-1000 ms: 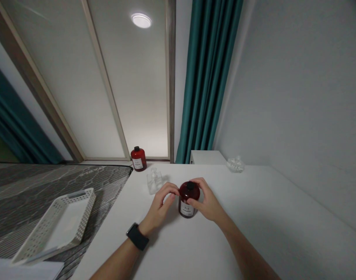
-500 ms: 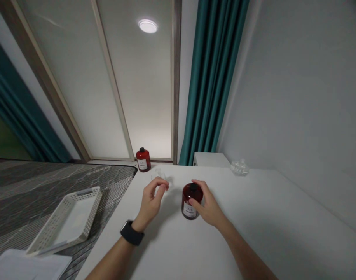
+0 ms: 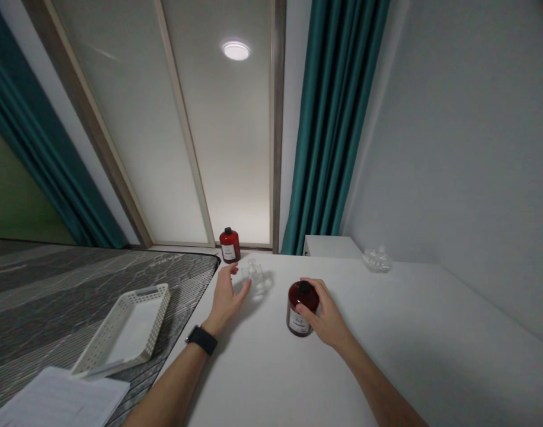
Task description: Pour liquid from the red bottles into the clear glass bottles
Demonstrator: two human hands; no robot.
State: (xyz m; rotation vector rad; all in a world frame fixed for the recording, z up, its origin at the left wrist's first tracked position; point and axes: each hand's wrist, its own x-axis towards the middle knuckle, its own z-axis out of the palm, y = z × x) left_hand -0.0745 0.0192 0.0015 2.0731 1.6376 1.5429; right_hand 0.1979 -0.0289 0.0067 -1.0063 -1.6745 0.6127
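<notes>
A dark red bottle (image 3: 300, 308) with a black cap and a white label stands upright on the white table (image 3: 387, 356). My right hand (image 3: 327, 317) is wrapped round its right side. My left hand (image 3: 226, 296), with a black watch on the wrist, is open with fingers stretched out, just short of a small clear glass bottle (image 3: 254, 274) that stands a little farther back on the table.
A second red bottle (image 3: 229, 245) stands at the table's far edge by the window. A clear glass piece (image 3: 377, 259) lies at the back right. On the grey bed to the left sit a white perforated basket (image 3: 127, 329) and white paper (image 3: 58, 403).
My left hand has let go of the red bottle and moved left and forward toward the clear glass bottle, opening its fingers. My right hand stays on the red bottle.
</notes>
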